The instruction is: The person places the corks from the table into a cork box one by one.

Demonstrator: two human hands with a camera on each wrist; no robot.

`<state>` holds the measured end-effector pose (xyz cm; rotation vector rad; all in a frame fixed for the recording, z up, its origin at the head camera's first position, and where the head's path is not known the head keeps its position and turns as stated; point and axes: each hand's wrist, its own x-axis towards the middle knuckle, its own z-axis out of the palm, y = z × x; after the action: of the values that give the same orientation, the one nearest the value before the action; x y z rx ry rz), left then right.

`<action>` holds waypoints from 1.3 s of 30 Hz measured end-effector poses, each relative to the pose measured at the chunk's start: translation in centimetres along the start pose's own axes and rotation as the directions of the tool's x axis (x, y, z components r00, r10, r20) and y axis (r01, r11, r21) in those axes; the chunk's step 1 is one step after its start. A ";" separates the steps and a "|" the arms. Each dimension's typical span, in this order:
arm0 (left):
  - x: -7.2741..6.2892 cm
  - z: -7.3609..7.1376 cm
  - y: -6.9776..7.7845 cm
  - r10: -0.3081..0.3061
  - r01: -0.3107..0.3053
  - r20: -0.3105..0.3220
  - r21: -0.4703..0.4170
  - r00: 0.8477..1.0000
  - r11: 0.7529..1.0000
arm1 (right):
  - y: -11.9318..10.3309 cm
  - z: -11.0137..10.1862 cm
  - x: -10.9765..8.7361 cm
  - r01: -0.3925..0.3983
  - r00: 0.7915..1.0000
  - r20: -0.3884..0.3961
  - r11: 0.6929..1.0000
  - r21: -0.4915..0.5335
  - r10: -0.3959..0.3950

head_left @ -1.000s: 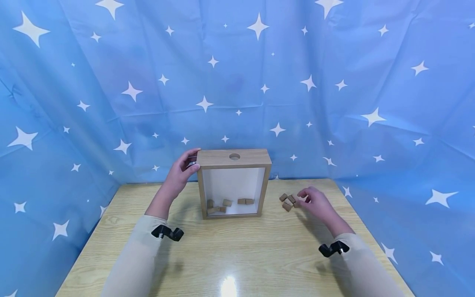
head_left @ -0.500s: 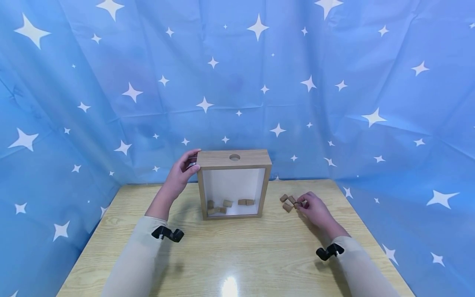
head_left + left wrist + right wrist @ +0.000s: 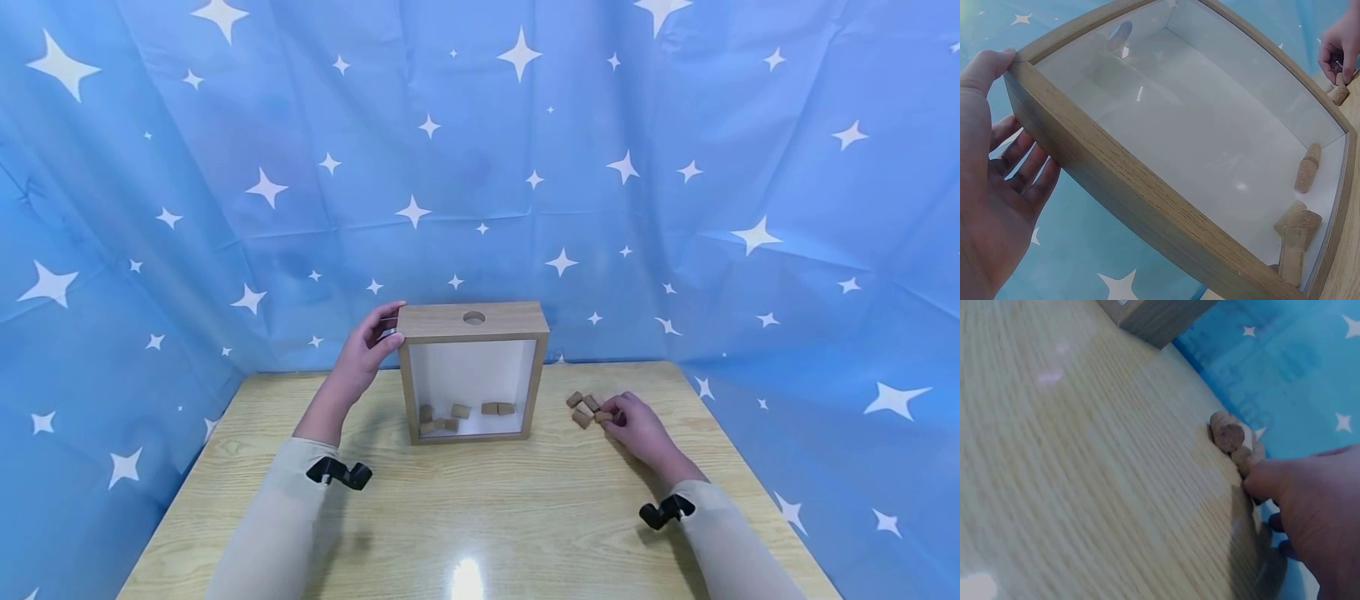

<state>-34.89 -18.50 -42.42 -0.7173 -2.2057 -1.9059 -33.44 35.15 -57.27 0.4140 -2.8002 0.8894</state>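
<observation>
A wooden shadow box (image 3: 435, 319) with a clear front and a round hole in its top stands upright on the table. My left hand (image 3: 362, 354) grips its upper left corner, thumb at the front edge and fingers behind. Several corks (image 3: 1295, 244) lie at the bottom inside the box. To the right of the box, my right hand (image 3: 637, 427) pinches a cork (image 3: 602, 416) between thumb and fingers, low at the table. Beside it lie several loose corks (image 3: 581, 418), close together. The right wrist view shows my hand (image 3: 1316, 512) partly hiding this small pile.
The wood-grain table (image 3: 465, 508) stretches in front of the box, with a bright glare spot near its front. A blue curtain (image 3: 480, 183) with white stars hangs right behind the box and along both sides. Each sleeve carries a black wrist mount (image 3: 337, 472).
My right hand has lowered slightly toward the loose corks and its fingers have come together on one cork. My left hand and the box have stayed in place.
</observation>
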 end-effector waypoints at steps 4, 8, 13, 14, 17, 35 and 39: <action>0.0 0.0 0.1 0.006 -0.006 0.000 0.000 1.000 1.000 | 0.1 -0.1 -0.2 -0.005 1.000 0.011 1.000 0.016 0.005; -0.1 0.1 0.1 0.005 -0.005 0.000 0.000 1.000 1.000 | 0.0 -0.1 -0.4 -0.013 1.000 0.013 1.000 0.027 0.013; 0.0 0.1 0.1 0.002 -0.002 0.002 0.003 1.000 1.000 | -0.4 -0.5 -0.5 -0.051 0.999 0.013 0.996 0.069 0.051; 0.0 0.1 0.1 0.000 0.000 0.002 0.003 1.000 1.000 | -0.4 -0.5 -0.4 -0.064 0.998 0.010 0.995 0.081 0.064; 0.0 0.1 0.2 -0.002 0.002 0.004 0.006 1.000 1.000 | -0.7 -0.8 -0.3 -0.080 0.997 0.016 0.989 0.126 0.078; 0.0 0.0 0.0 -0.011 0.011 0.000 0.008 1.000 1.000 | -6.1 -3.7 1.8 0.071 0.995 -0.087 0.985 0.159 -0.058; 0.0 0.1 -0.1 -0.004 0.004 0.008 0.019 1.000 1.000 | -7.8 -5.1 2.4 0.123 0.986 -0.131 0.981 0.153 -0.103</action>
<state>-34.92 -18.45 -42.51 -0.7187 -2.2286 -1.8849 -32.88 31.47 -48.38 0.5181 -2.5760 1.0802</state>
